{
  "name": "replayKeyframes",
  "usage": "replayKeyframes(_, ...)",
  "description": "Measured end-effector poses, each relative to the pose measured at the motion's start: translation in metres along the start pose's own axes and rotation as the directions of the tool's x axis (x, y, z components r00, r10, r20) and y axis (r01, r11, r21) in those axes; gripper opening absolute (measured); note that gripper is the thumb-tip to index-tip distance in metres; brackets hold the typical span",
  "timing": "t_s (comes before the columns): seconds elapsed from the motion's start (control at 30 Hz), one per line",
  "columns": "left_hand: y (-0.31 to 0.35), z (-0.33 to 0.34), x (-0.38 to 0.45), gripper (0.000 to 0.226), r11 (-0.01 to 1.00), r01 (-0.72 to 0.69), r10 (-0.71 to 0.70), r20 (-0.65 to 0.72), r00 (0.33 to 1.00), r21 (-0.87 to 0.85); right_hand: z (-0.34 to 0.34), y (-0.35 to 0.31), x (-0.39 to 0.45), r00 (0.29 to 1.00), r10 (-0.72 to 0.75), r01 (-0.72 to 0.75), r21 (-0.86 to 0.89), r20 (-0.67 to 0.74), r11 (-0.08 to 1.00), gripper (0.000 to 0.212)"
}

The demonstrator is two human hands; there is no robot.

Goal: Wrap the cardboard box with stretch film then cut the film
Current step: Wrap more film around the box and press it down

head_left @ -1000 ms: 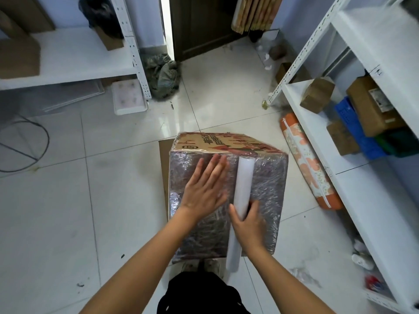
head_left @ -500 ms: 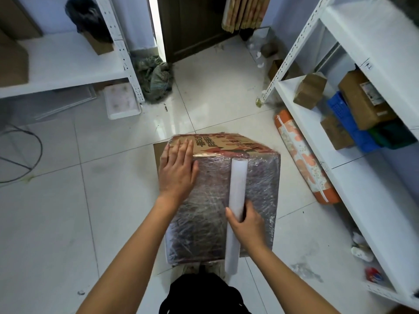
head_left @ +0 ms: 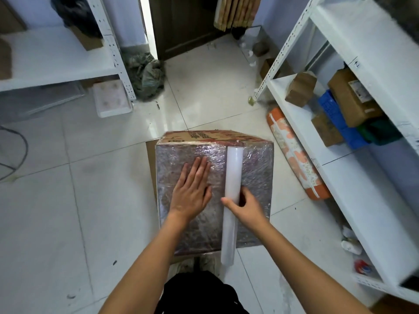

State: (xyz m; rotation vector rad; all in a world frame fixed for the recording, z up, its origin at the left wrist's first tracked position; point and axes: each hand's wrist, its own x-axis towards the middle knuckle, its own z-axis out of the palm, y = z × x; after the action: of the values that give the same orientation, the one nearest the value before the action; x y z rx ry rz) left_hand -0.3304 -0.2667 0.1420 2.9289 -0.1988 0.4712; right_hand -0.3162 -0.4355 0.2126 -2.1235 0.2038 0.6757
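We're looking straight down at the cardboard box, sitting on the white tiled floor between two white shelving units, right in front of our feet. Its top face is covered in stretch film, and what a texture: wrinkled, glossy, catching the light in silvery streaks, with the dark print of the box showing through in a purplish-brown blur. At the far edge a strip of bare cardboard peeks out, tan with red printing. A flat piece of brown cardboard pokes out from under the box on the left side.

Our left hand lies flat on the film, palm down, fingers together and straight, pressing on the left half of the top; it holds nothing. Our right hand has its grip curled around the film roll, thumb on the left side of it, fingers wrapped behind. The roll is a long, milky-white cylinder lying across the top, running from the far edge toward us and overhanging the near edge.

Off to the right, an orange flower-patterned bundle lies on the floor against the right shelving unit.
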Motion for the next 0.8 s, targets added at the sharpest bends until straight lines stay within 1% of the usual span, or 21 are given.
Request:
replayKeyframes(0.1,-0.004,-0.001,0.005,0.061,1.000,-0.018,0.018,-0.017,1.000,-0.018,0.000,-0.005,0.000,0.997,-0.074,0.073,-0.034,-0.034,0.997,0.051)
replayKeyframes(0.17,-0.008,-0.003,0.006,0.060,0.999,-0.011,0.011,-0.006,1.000,-0.036,0.002,-0.010,-0.001,0.994,-0.097,0.094,-0.049,-0.053,0.994,0.048)
replayKeyframes(0.23,-0.010,-0.004,0.007,0.059,0.999,-0.007,0.008,0.010,1.000,-0.033,0.001,-0.013,-0.002,0.996,-0.069,0.071,0.034,-0.056,0.997,0.049)
replayKeyframes(0.3,-0.010,-0.004,0.007,0.060,1.000,-0.017,0.017,0.022,1.000,-0.022,-0.002,-0.015,-0.001,0.995,-0.068,0.075,0.096,-0.077,0.993,0.058)
replayKeyframes(0.33,-0.010,-0.004,0.006,0.060,0.999,-0.023,0.024,0.026,0.999,-0.024,-0.005,-0.015,0.000,0.993,-0.071,0.078,0.073,-0.095,0.994,0.061)
replayKeyframes(0.37,-0.009,-0.004,0.005,0.060,0.999,-0.027,0.028,0.028,0.999,-0.026,-0.007,-0.016,0.001,0.990,-0.075,0.075,-0.006,-0.122,0.997,0.060)
replayKeyframes(0.43,-0.009,-0.003,0.006,0.060,1.000,-0.023,0.024,0.028,0.999,-0.021,-0.011,-0.016,0.003,0.981,-0.044,0.001,-0.219,-0.189,0.976,0.058)
replayKeyframes(0.47,-0.009,-0.002,0.006,0.060,1.000,-0.021,0.021,0.028,0.999,-0.017,-0.012,-0.015,0.004,0.975,-0.018,-0.042,-0.263,-0.220,0.964,0.061)
replayKeyframes(0.53,-0.008,-0.003,0.007,0.062,0.999,-0.023,0.024,0.023,0.999,-0.028,-0.012,-0.013,0.008,0.969,0.006,-0.078,-0.281,-0.249,0.956,0.068)
replayKeyframes(0.67,-0.005,-0.019,0.008,0.067,0.987,-0.050,0.043,-0.049,0.998,-0.153,-0.006,-0.011,0.013,0.953,-0.014,-0.078,-0.287,-0.304,0.955,0.072)
replayKeyframes(0.73,0.007,-0.020,-0.001,0.063,0.989,-0.075,0.066,-0.073,0.995,-0.124,-0.001,-0.010,0.017,0.943,-0.028,-0.081,-0.308,-0.333,0.948,0.073)
replayKeyframes(0.8,0.018,-0.007,-0.017,0.062,0.994,-0.067,0.064,-0.033,0.997,-0.089,0.003,-0.011,0.020,0.939,-0.029,-0.094,-0.335,-0.344,0.938,0.074)
